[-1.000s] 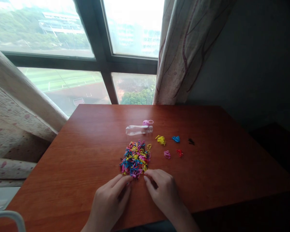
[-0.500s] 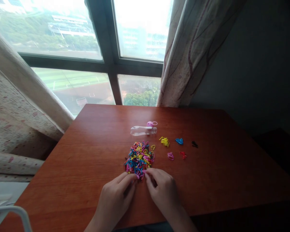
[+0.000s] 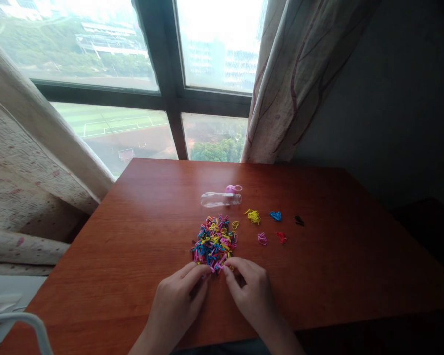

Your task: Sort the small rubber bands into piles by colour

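Note:
A heap of small colourful elastic hair ties (image 3: pixel 214 239) lies on the brown wooden table, in pink, yellow, blue, red and black. At the heap's near edge, my left hand (image 3: pixel 183 291) is closed in a pinch, thumb under the index finger. Opposite it, my right hand (image 3: pixel 249 286) pinches too, its fingertips on the right of the same edge. Pink hair ties (image 3: pixel 217 268) show between the two sets of fingertips, touching both; the fingers partly cover them.
Sorted by colour to the right are small groups of yellow (image 3: pixel 253 216), blue (image 3: pixel 276 216), black (image 3: pixel 299 221), pink (image 3: pixel 262 238) and red (image 3: pixel 280 237) ties. Behind the heap lies a clear bottle (image 3: pixel 220 199) beside a pink looped cap (image 3: pixel 234 189). A white curved tube (image 3: pixel 25 318) stands at lower left.
My right fingertips have shifted very slightly rightward, and more pink shows between the hands. The whole view has moved slightly; the sorted groups look the same.

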### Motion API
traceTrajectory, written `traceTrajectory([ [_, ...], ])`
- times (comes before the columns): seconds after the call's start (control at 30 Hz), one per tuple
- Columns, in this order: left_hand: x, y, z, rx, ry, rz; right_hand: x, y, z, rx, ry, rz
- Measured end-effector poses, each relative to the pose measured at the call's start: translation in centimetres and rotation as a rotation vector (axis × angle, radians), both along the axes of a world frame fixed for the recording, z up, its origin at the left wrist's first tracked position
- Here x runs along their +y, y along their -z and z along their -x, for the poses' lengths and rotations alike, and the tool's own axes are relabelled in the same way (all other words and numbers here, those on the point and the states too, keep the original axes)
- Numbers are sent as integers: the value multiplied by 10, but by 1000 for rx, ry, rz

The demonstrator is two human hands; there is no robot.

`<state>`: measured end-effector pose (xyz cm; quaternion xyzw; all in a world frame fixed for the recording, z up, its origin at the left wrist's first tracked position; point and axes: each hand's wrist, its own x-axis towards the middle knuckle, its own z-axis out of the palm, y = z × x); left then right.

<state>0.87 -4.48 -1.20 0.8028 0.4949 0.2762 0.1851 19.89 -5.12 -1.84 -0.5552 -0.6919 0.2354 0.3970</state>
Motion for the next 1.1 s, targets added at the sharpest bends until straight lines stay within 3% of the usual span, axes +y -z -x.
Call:
traceTrajectory([
  [0.43,1,-1,-2,0,-16,-30,0,0,-19,103,76,-12],
  [0.73,0,-1,-2,32,-14,-71,14,13,-82,-128,349,-105],
  [1.1,0,0,-2,85,-13,-115,19,19,-84,-204,357,-104],
])
